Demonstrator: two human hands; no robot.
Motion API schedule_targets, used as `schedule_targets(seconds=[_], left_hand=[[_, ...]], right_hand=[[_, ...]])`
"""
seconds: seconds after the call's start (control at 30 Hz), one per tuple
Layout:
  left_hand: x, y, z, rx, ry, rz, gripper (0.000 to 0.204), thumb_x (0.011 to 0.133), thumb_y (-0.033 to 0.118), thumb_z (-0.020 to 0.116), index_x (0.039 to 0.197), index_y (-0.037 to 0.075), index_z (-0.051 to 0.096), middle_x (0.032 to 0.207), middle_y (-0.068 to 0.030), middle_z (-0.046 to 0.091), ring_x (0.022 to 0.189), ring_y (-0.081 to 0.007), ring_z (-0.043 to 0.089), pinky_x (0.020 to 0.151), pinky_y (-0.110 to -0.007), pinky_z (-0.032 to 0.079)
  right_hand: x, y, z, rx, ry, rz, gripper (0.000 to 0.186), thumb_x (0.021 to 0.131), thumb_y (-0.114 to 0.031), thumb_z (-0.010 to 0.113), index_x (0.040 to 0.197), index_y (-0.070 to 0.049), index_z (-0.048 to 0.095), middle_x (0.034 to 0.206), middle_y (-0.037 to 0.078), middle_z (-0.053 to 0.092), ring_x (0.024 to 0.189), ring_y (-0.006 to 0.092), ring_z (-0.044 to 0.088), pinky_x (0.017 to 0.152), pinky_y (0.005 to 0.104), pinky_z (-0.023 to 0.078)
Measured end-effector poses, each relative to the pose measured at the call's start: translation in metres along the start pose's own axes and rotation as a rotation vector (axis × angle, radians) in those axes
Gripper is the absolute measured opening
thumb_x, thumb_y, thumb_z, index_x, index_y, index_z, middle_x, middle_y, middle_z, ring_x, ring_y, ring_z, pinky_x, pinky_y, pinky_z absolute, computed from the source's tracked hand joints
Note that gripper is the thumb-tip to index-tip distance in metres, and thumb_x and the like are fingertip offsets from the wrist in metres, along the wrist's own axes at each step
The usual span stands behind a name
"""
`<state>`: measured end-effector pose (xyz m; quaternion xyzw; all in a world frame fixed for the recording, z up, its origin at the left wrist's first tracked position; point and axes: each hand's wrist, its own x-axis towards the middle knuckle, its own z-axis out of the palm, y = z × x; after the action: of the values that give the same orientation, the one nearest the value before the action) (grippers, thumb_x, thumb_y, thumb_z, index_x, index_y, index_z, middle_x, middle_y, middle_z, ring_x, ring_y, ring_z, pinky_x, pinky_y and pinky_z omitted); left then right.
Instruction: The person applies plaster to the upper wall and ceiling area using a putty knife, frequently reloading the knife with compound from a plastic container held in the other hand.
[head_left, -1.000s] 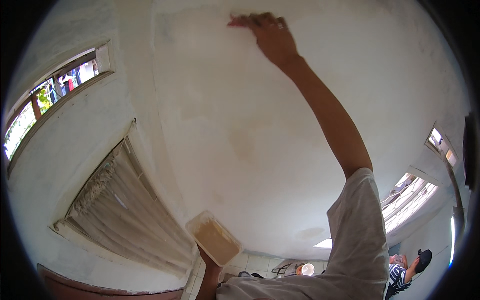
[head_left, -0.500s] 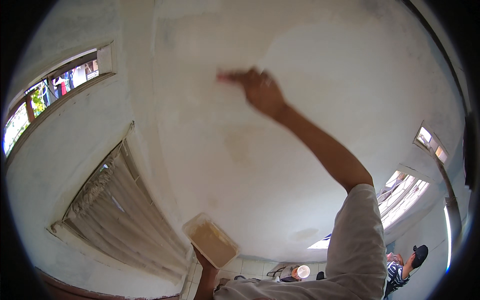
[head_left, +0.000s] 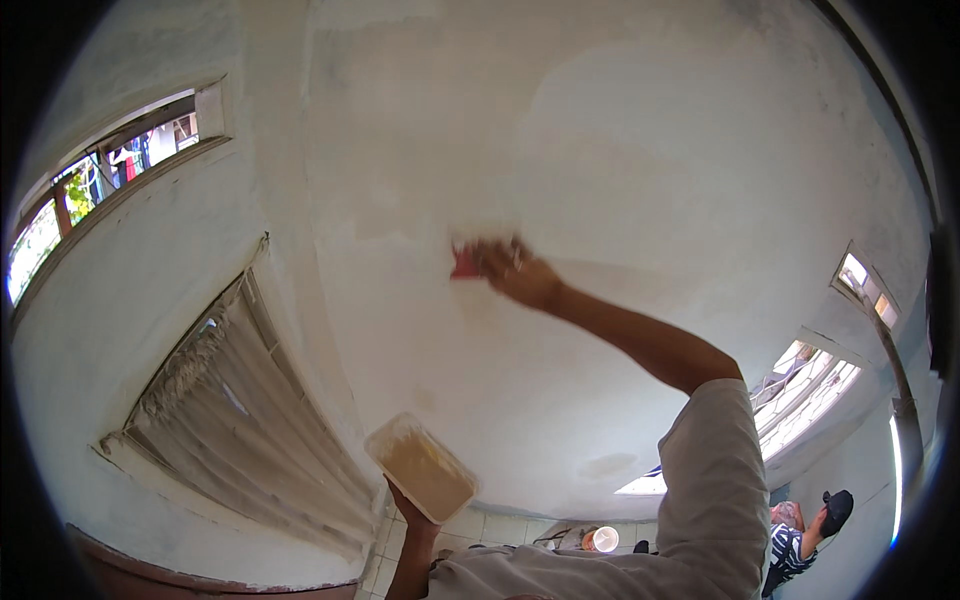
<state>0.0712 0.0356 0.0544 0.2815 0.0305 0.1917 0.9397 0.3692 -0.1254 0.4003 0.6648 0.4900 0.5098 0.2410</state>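
Observation:
Against the whitewashed wall (head_left: 420, 180), which has damp-looking beige patches, my right hand (head_left: 515, 270) grips a red flat tool (head_left: 463, 262), perhaps a scraper, blurred by motion. My forearm reaches up to it from the lower right, below the beige patch. Lower down, my left hand (head_left: 410, 505) holds a pale rectangular tub (head_left: 420, 465) with beige paste in it, tilted toward the camera.
On the left are a barred window (head_left: 100, 185) and a draped curtain (head_left: 230, 400). Windows (head_left: 800, 390) line the right side, near a pole (head_left: 895, 360). A white-topped bucket (head_left: 603, 539) stands on the tiled floor (head_left: 490, 525). A person in a patterned top (head_left: 790, 550) is at lower right.
My right hand has moved down the wall with the red tool, from near the top to about the middle. The tub in my left hand has shifted only slightly.

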Motion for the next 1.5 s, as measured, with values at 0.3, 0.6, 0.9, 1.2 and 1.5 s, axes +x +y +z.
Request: schedule_targets(seconds=[0.3,0.6,0.9,1.2,1.5], left_hand=[[0.010,0.005,0.003,-0.267,0.003,-0.125,0.067,0.100,0.067,0.034,0.146,0.019,0.045,0.137,-0.0029,0.055,0.123,-0.0268,0.055,0.103,-0.048,0.047],[0.007,0.008,0.013,-0.441,0.020,-0.169,0.071,0.098,0.070,0.034,0.147,0.020,0.043,0.139,-0.0040,0.054,0.124,-0.0274,0.055,0.103,-0.049,0.048],[0.007,0.025,0.011,-0.302,-0.009,-0.166,0.064,0.102,0.062,0.029,0.148,0.021,0.041,0.139,-0.0012,0.054,0.124,-0.0238,0.055,0.104,-0.047,0.048],[0.015,0.024,0.007,-0.254,-0.013,-0.092,0.063,0.102,0.062,0.031,0.148,0.020,0.041,0.137,-0.0016,0.055,0.124,-0.0227,0.056,0.101,-0.046,0.050],[0.003,0.040,0.012,-0.256,0.045,-0.071,0.057,0.105,0.054,0.031,0.148,0.017,0.041,0.135,-0.0025,0.057,0.122,-0.0225,0.058,0.101,-0.044,0.051]], right_hand=[[0.143,0.138,-0.067,-0.414,0.177,0.252,0.059,0.092,-0.006,0.050,0.144,-0.034,0.050,0.129,0.005,0.065,0.107,0.0268,0.063,0.085,0.0458,0.052],[0.117,0.132,-0.016,-0.342,-0.026,0.078,0.048,0.089,-0.019,0.058,0.135,-0.006,0.057,0.135,0.011,0.059,0.119,0.0270,0.057,0.101,0.0460,0.046],[0.061,-0.028,-0.002,0.215,-0.122,-0.141,0.048,0.090,-0.015,0.058,0.137,-0.016,0.057,0.111,0.010,0.067,0.104,0.0247,0.063,0.083,0.0438,0.056],[0.223,0.219,-0.061,-0.222,0.234,0.447,0.050,0.092,-0.012,0.053,0.140,-0.024,0.054,0.130,0.005,0.063,0.110,0.0262,0.062,0.091,0.0475,0.050],[0.018,-0.082,0.042,-0.037,0.004,-0.146,0.042,0.088,-0.016,0.059,0.124,0.006,0.061,0.114,0.019,0.067,0.104,0.0322,0.064,0.089,0.0492,0.054]])
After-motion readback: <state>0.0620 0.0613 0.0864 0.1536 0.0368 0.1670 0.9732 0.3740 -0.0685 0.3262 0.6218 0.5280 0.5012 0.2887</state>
